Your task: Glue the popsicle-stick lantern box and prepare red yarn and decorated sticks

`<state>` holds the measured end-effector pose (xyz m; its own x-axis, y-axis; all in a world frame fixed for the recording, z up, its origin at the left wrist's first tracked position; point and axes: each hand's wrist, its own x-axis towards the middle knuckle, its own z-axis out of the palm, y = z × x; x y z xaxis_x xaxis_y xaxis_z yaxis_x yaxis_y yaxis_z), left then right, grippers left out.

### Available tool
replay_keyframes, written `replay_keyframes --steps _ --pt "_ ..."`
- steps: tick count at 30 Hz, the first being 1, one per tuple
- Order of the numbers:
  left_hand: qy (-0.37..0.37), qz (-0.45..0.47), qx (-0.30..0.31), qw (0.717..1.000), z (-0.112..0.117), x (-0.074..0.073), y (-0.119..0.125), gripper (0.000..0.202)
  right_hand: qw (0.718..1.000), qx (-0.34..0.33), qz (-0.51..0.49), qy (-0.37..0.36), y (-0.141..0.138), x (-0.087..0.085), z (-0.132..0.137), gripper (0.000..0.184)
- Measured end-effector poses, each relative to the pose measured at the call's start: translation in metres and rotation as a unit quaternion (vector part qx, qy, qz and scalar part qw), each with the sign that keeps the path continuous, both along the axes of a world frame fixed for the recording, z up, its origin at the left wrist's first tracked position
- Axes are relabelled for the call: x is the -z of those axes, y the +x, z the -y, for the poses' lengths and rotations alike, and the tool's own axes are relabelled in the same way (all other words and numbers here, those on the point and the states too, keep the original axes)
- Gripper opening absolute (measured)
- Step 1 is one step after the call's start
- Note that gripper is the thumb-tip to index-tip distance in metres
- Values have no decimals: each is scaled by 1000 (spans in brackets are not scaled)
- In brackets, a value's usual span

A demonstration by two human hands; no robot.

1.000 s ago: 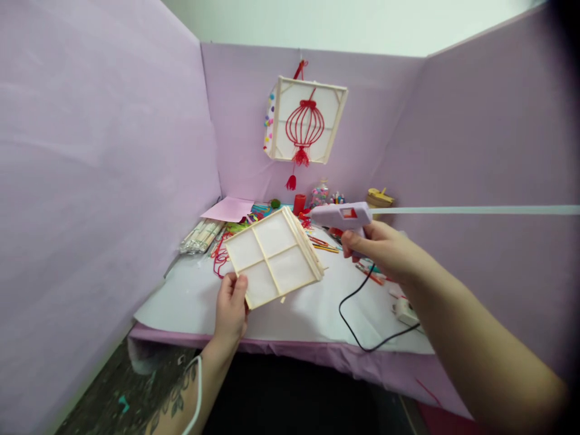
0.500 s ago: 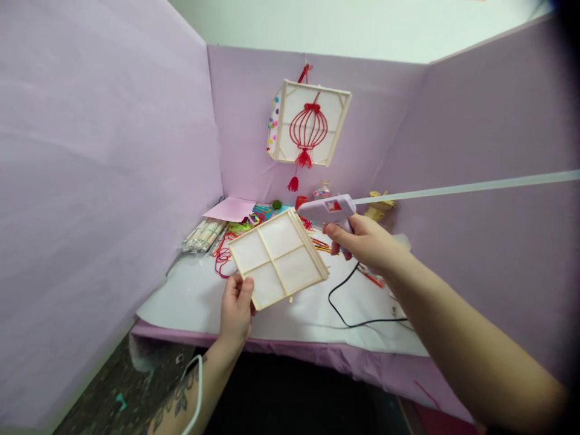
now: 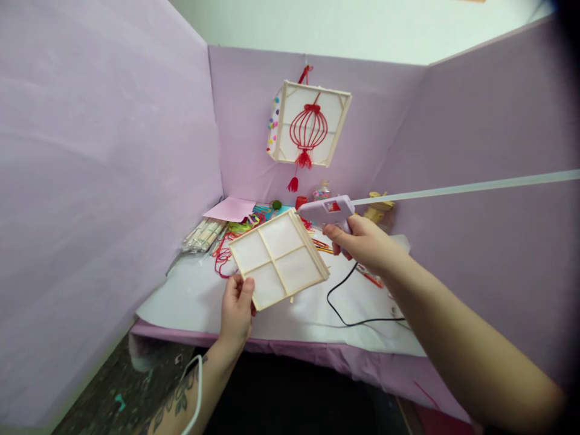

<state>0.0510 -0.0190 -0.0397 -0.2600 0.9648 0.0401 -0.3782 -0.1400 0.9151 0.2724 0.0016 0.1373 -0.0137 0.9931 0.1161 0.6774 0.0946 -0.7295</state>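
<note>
My left hand grips a square wooden-stick frame by its lower left corner, thumb on the front. White sheet backs the frame, and crossed sticks split it into panes. It is tilted above the table. In my right hand is a lilac hot glue gun, fingers wrapped round its handle. Its nozzle points left and is at the frame's top right corner; whether it touches I cannot tell. A long clear glue stick juts from the gun's back out past the right edge of view.
A finished-looking box lantern with red tassels hangs at the back panel. Packed sticks, pink paper and red yarn lie at the table's back left. A black cord curves across the white tabletop. Purple walls enclose three sides.
Almost nothing differs. The glue gun and right hand have shifted very slightly left, and the black cord has moved a little with them. The left hand still holds the frame.
</note>
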Motion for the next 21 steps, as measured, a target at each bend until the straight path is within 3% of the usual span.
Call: replay_keyframes --steps 21 --pt "-9 -5 -10 1000 3 -2 1 45 999 -23 16 27 3 6 0 28"
